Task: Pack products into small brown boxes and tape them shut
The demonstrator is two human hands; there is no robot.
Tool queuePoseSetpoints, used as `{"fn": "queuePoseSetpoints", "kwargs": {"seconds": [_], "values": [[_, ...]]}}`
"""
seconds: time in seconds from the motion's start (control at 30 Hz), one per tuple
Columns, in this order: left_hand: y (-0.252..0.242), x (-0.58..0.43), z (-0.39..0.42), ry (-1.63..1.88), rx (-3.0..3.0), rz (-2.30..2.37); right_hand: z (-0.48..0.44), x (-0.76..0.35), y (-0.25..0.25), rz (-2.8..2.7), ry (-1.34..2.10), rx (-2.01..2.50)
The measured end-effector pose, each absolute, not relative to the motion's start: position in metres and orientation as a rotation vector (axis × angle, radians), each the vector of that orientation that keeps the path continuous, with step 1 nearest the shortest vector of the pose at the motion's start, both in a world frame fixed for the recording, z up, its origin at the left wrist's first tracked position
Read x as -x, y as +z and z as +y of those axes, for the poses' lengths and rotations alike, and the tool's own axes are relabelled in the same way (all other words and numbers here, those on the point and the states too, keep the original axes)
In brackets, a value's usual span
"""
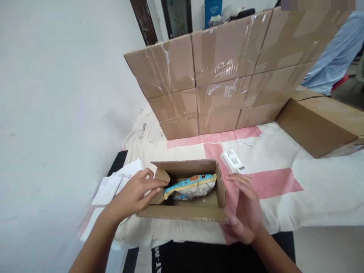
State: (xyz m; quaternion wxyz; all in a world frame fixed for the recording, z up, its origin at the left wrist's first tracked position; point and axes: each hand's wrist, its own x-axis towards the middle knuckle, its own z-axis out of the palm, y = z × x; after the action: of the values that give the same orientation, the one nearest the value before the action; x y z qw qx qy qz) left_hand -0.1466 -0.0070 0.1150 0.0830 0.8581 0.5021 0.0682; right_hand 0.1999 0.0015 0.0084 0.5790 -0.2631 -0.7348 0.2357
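- Fingers (pixel 153 184) of the left hand (pixel 135 191) are resting, slightly spread, on a flap (pixel 162 175) of the box (pixel 182 213).
- Right hand (pixel 248 212) is curving beside the opposite end, thumb and fingers apart.
- Blue-and-yellow packet (pixel 190 187) is lying inside.

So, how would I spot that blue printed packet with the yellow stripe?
Find the tall, taped brown cardboard wall. Nearer the person, between the left hand and right hand, sits a small open brown cardboard box. Inside lies the blue printed packet with the yellow stripe, its bright colours unlike the plain brown sides around it.
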Motion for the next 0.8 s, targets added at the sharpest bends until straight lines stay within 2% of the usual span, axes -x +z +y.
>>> {"fn": "queuePoseSetpoints", "kwargs": {"seconds": [0.23,0.3,0.37,0.47,0.6,0.67,0.73,0.8], "values": [[0.112,0.120,-0.012,0.089,-2.810,1.338,0.031,-0.192,0.009,-1.870,0.549,0.438],[0.108,0.121,-0.015,0.252,-2.874,1.308,0.033,-0.192,0.010,-1.909,0.602,0.402],[0.098,0.125,-0.018,0.622,-2.874,1.280,0.035,-0.191,0.011,-1.929,0.679,0.376],[0.076,0.137,-0.027,1.234,-2.628,1.307,0.039,-0.187,0.012,-1.916,0.715,0.360],[0.038,0.147,-0.045,1.679,-2.239,1.427,0.042,-0.180,0.008,-1.879,0.646,0.359],[0.023,0.144,-0.056,1.727,-2.067,1.336,0.043,-0.176,0.006,-1.837,0.644,0.370],[0.015,0.137,-0.065,1.626,-1.921,1.275,0.043,-0.173,0.005,-1.753,0.672,0.468],[0.016,0.128,-0.068,1.520,-1.789,1.410,0.043,-0.169,0.005,-1.665,0.712,0.649]]}}
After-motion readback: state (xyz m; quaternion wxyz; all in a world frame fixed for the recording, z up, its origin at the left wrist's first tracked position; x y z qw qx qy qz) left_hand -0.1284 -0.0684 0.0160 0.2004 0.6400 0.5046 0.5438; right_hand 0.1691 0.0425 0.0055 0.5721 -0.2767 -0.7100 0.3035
